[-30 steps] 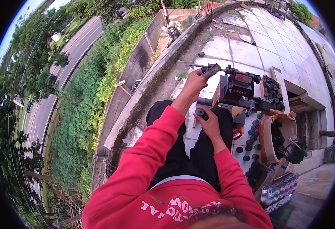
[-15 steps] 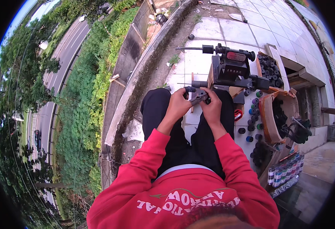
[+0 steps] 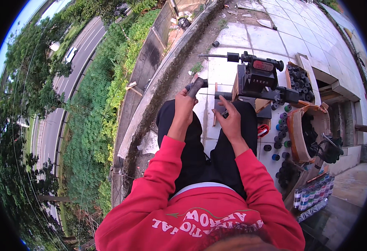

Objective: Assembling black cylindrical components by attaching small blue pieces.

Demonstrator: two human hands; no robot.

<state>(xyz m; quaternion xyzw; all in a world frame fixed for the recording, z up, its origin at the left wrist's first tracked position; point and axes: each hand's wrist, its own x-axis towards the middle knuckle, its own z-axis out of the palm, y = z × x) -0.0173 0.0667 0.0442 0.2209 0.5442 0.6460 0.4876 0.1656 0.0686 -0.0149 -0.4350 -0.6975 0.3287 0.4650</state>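
My left hand [image 3: 183, 109] is closed around a flat dark grey strip-like piece [image 3: 196, 87], lifted above my left knee. Beside that piece shows a short black cylinder [image 3: 205, 83]; whether it is joined to the strip I cannot tell. My right hand [image 3: 230, 121] hovers over my right thigh, thumb and fingers apart. A small dark patch shows under its fingers, too unclear to name. Just beyond stands a black winding machine [image 3: 256, 79] with a number counter and a long thin rod [image 3: 212, 55] reaching left.
Right of my leg stand several small spools [image 3: 280, 127], some with coloured ends, and a red-handled tool [image 3: 263, 130]. An open cardboard box [image 3: 297, 138] holds dark material. Behind it is a crate of black rolls [image 3: 299, 81]. A low concrete wall [image 3: 150, 108] runs along my left.
The hands have parted. My left hand has raised the grey piece away to the upper left, while my right hand has let go of it and spread its fingers.
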